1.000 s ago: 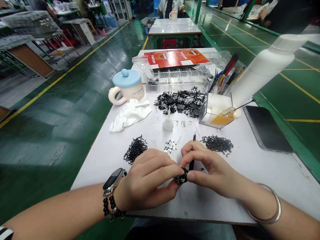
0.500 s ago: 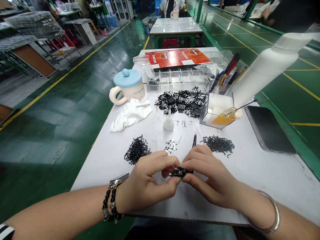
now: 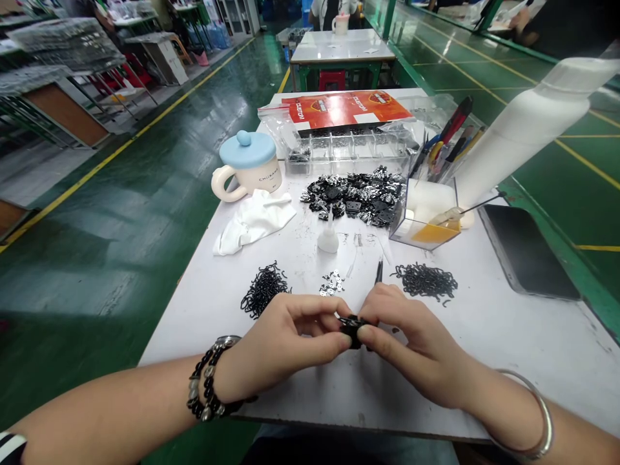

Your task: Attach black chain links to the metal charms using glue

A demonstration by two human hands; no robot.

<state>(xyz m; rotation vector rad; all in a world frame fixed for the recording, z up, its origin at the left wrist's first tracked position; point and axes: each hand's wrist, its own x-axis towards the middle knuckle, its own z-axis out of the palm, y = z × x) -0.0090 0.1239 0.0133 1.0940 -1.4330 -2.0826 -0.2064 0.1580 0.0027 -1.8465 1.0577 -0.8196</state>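
Black metal part [image 3: 353, 330], long axis sideways (ends hidden), pinched between left hand [image 3: 283, 345] and right hand [image 3: 411, 342] fingers.

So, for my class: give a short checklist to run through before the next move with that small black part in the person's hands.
1. Small black part pinched between fingers of left hand and right hand: ok.
2. Its inner fit: cannot tell, fingers hide it.
3. Left heap of curly black wire pieces and right heap within reach: ok.
4. Small silver pieces near the hands: ok.
5. White plastic nozzle bottle upright: ok.
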